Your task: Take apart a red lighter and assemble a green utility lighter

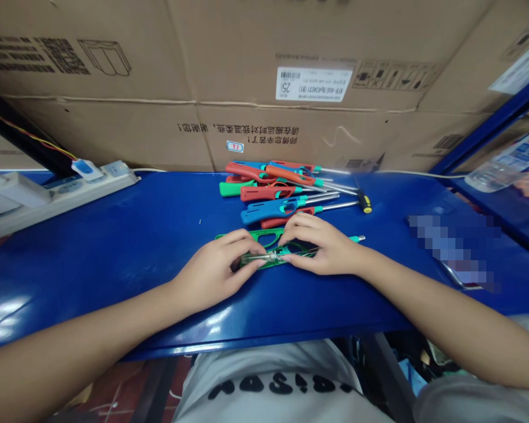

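Head view, the clear tube: here it is, the clear tube, just below the middle of the frame, seated along the green casing above the counter.
Long axis: running left to right across the frame, nearly level, roughly in line with the casing.
Nearer hand: the left hand — right on it, coming in from the lower left, with the tube pointing out of the grip toward the right hand.
Left grip: thumb and fingers almost together, only the tube's thickness between them, pinching it from both sides.
Right grip: thumb and fingertips slightly apart around the turquoise piece, just beyond the tube's right end — touching, it seems, but whether it is pinched I cannot tell.
Just above the hands: a second green frame, its right part hidden by fingers.
Upper middle: a heap of red lighters and blue lighters, metal stems mostly pointing right, a yellow-and-black handle at the heap's right edge.
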A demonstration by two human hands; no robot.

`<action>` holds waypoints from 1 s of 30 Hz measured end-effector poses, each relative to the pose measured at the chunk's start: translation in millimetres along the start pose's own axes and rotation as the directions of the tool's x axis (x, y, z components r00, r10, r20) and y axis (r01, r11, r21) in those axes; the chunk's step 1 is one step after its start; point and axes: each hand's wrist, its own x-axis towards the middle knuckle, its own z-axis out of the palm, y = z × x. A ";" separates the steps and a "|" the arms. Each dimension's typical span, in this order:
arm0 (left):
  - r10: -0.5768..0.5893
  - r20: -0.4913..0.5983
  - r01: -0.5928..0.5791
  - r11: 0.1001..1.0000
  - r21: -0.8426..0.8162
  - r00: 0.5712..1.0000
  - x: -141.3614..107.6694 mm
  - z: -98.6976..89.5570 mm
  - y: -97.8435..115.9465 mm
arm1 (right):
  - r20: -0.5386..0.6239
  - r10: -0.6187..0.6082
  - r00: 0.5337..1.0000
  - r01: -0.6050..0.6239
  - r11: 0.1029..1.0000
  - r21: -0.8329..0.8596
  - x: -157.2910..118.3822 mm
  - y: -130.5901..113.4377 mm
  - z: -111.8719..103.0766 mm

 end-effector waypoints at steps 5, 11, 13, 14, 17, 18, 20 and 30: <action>0.031 -0.007 -0.032 0.999 -0.017 0.999 -0.8 0.3 0.8 | 0.046 -0.032 0.998 0.033 0.999 -0.017 0.0 0.2 3.0; 0.039 -0.003 -0.039 0.999 -0.011 0.999 1.1 1.5 0.5 | 0.063 -0.068 0.996 0.070 0.997 -0.041 -0.9 1.4 5.6; 0.044 -0.007 -0.044 0.999 -0.014 0.999 1.3 1.8 0.1 | 0.059 -0.071 0.996 0.073 0.996 -0.041 -0.4 0.8 5.5; 0.049 -0.010 -0.049 0.999 -0.016 0.999 1.3 2.0 0.0 | 0.055 -0.071 0.996 0.073 0.996 -0.042 0.0 0.3 5.5; 0.066 -0.014 -0.066 0.998 -0.017 0.998 1.7 2.4 -0.3 | 0.035 -0.067 0.997 0.069 0.997 -0.045 0.9 -0.9 5.8; 0.077 -0.010 -0.078 0.997 -0.016 0.997 1.9 2.5 -0.6 | 0.026 -0.066 0.997 0.067 0.997 -0.046 1.0 -1.1 5.9; 0.103 0.004 -0.103 0.995 -0.014 0.995 2.1 3.1 -1.7 | 0.009 -0.064 0.998 0.064 0.997 -0.051 1.0 -0.9 6.1; 0.089 0.043 -0.089 0.996 0.016 0.995 -0.2 3.8 -6.4 | 0.070 -0.008 0.998 0.010 0.999 -0.032 0.9 -0.9 3.1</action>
